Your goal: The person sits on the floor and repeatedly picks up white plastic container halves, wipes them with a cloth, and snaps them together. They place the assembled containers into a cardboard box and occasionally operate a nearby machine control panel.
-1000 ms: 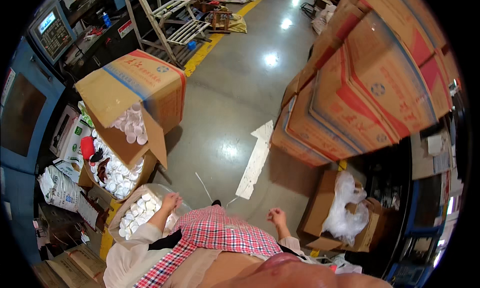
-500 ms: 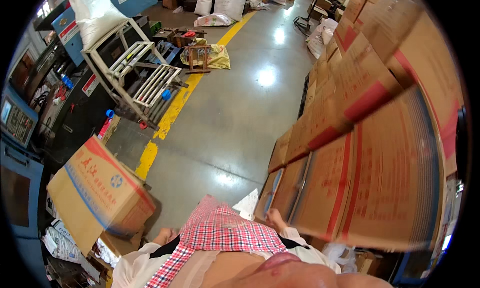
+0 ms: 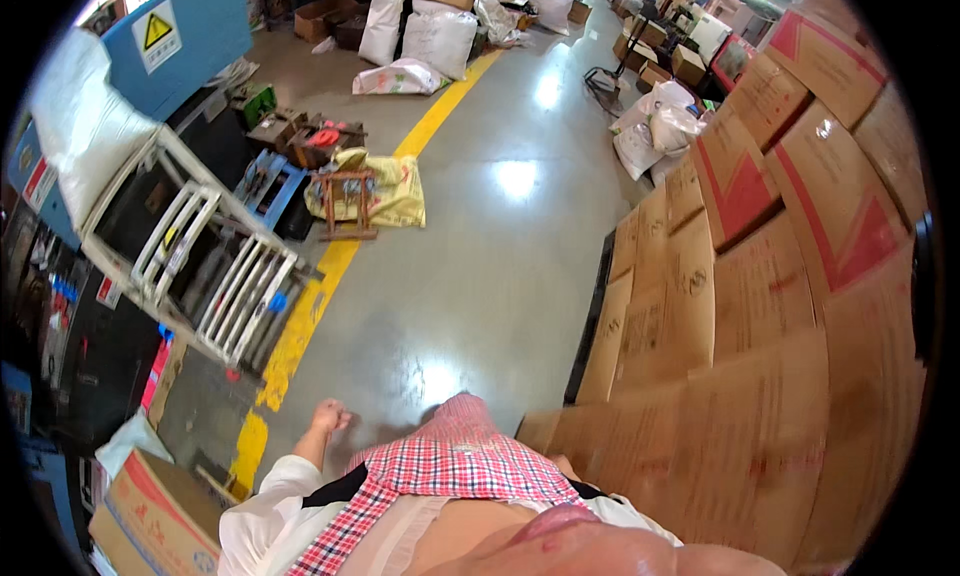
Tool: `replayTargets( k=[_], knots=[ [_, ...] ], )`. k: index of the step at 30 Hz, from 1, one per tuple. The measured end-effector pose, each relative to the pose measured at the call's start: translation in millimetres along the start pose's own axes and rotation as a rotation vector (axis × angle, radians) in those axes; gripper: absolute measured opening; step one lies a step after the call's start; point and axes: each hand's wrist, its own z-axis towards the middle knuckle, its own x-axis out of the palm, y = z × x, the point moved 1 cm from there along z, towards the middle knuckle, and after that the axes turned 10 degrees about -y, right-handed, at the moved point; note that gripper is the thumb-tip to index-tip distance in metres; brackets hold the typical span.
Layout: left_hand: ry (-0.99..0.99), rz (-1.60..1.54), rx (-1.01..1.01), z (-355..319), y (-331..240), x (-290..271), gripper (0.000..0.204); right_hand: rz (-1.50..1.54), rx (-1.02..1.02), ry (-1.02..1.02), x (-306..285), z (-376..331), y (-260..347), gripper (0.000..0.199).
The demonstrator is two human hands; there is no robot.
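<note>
My left hand (image 3: pixel 330 416) hangs out ahead of my body above the grey floor, its fingers curled in a loose fist with nothing visible in them. Only a sliver of my right hand (image 3: pixel 566 466) shows past the edge of my red checked apron (image 3: pixel 465 461); its fingers are hidden. Close beside that hand rises a stack of brown cardboard cartons (image 3: pixel 745 416), blurred at its near end. I cannot tell whether the hand touches them.
A white step ladder (image 3: pixel 200 246) with a white sack (image 3: pixel 95 126) stands left of the yellow floor line (image 3: pixel 325 296). A wooden stool (image 3: pixel 347 201) sits on yellow sacking. An open carton (image 3: pixel 160 521) is at lower left. White sacks (image 3: pixel 435 41) lie farther ahead.
The view has moved forward along the aisle; ladder, stool and cartons now appear nearer. My left hand has swung up and forward. My right hand has slipped mostly behind the apron.
</note>
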Motion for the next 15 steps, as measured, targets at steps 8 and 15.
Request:
replayTargets(
  k=[8,15],
  knots=[
    [0.067,-0.168,-0.068,130.4,-281.0,135.4,0.032,0.333,0.735,0.170,-109.9,267.9,-252.1,0.024],
    [0.047,0.338,-0.340,234.2,-252.8,188.5,0.022,0.959,0.728,-0.265,-322.9,743.0,-333.3,0.018]
  ],
)
